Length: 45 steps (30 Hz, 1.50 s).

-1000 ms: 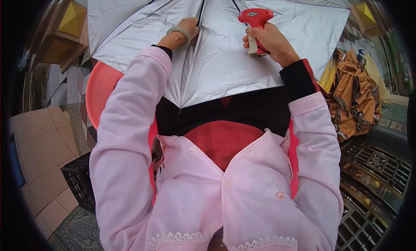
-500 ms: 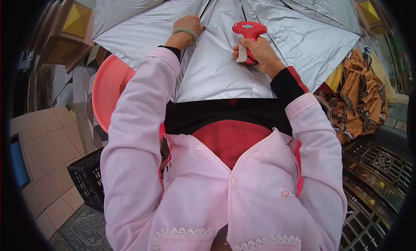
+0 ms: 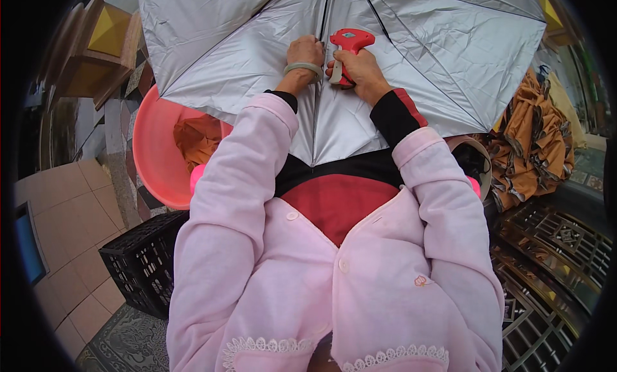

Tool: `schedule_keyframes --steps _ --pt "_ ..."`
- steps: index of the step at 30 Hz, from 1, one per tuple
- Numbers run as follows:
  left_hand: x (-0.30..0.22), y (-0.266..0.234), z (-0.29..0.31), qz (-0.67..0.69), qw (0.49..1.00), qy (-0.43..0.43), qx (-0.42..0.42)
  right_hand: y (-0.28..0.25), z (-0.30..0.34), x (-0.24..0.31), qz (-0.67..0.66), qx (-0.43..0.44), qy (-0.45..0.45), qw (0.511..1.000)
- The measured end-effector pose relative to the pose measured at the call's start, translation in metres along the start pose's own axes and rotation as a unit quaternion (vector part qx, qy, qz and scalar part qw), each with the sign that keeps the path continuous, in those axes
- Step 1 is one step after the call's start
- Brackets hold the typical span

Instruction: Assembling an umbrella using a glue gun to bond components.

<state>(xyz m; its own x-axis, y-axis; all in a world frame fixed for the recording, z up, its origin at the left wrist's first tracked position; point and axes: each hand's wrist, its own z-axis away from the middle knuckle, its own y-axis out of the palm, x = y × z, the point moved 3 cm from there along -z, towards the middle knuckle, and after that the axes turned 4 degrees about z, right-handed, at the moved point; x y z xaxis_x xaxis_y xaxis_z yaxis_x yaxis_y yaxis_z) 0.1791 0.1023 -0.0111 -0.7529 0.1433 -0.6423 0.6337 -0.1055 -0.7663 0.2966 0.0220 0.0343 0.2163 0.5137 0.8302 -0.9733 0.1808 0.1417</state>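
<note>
A silver-coated umbrella canopy (image 3: 238, 70) lies spread across my lap, its inner side with dark ribs facing up. My left hand (image 3: 304, 53) is closed at a dark rib (image 3: 326, 12) near the middle, pinching the umbrella there; its fingertips are partly hidden. Close beside it on the right, my right hand (image 3: 364, 71) wraps around the handle of a red tagging gun (image 3: 352, 40) with a pale trigger. The gun is held upright over the silver cloth, and I cannot tell whether its tip touches the rib.
At the left stands a pink plastic basin (image 3: 160, 173) with orange-brown cloth (image 3: 194, 144) in it. A black plastic crate (image 3: 138, 263) sits nearer. To the right are a heap of orange-brown folded cloth (image 3: 530, 141), a pale round container (image 3: 483, 179) and metal grilles (image 3: 559, 243).
The canopy has turned and shifted, so a seam with its rib now runs down the middle. My left hand moved right and my right hand slightly left, bringing them closer together.
</note>
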Motion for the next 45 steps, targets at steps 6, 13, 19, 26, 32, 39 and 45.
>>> schedule_keyframes --steps 6,13,19,26,32,39,45 --pt "0.004 0.001 0.000 0.065 0.998 -0.007 -0.001 0.003 -0.001 -0.003 -0.072 0.031 0.001 0.997" --pt "0.003 -0.004 0.000 0.105 0.994 0.000 0.005 -0.010 -0.007 -0.006 -0.229 0.128 0.054 0.964" --pt "0.003 -0.007 0.000 0.170 0.985 -0.010 0.040 -0.011 -0.007 -0.009 -0.218 0.144 0.062 0.963" --pt "-0.010 -0.016 0.010 0.149 0.987 0.061 0.017 -0.006 -0.008 -0.006 -0.179 0.145 0.055 0.972" --pt "-0.011 -0.009 0.009 0.129 0.990 -0.007 0.054 -0.008 -0.011 -0.005 -0.106 0.100 0.040 0.989" --pt "-0.010 -0.017 0.004 -0.005 1.000 0.002 0.006 -0.001 0.019 0.021 -0.051 0.095 0.028 0.994" --pt "0.016 -0.088 -0.029 -0.144 0.971 0.086 0.170 -0.030 0.051 0.074 0.112 0.066 -0.026 0.991"
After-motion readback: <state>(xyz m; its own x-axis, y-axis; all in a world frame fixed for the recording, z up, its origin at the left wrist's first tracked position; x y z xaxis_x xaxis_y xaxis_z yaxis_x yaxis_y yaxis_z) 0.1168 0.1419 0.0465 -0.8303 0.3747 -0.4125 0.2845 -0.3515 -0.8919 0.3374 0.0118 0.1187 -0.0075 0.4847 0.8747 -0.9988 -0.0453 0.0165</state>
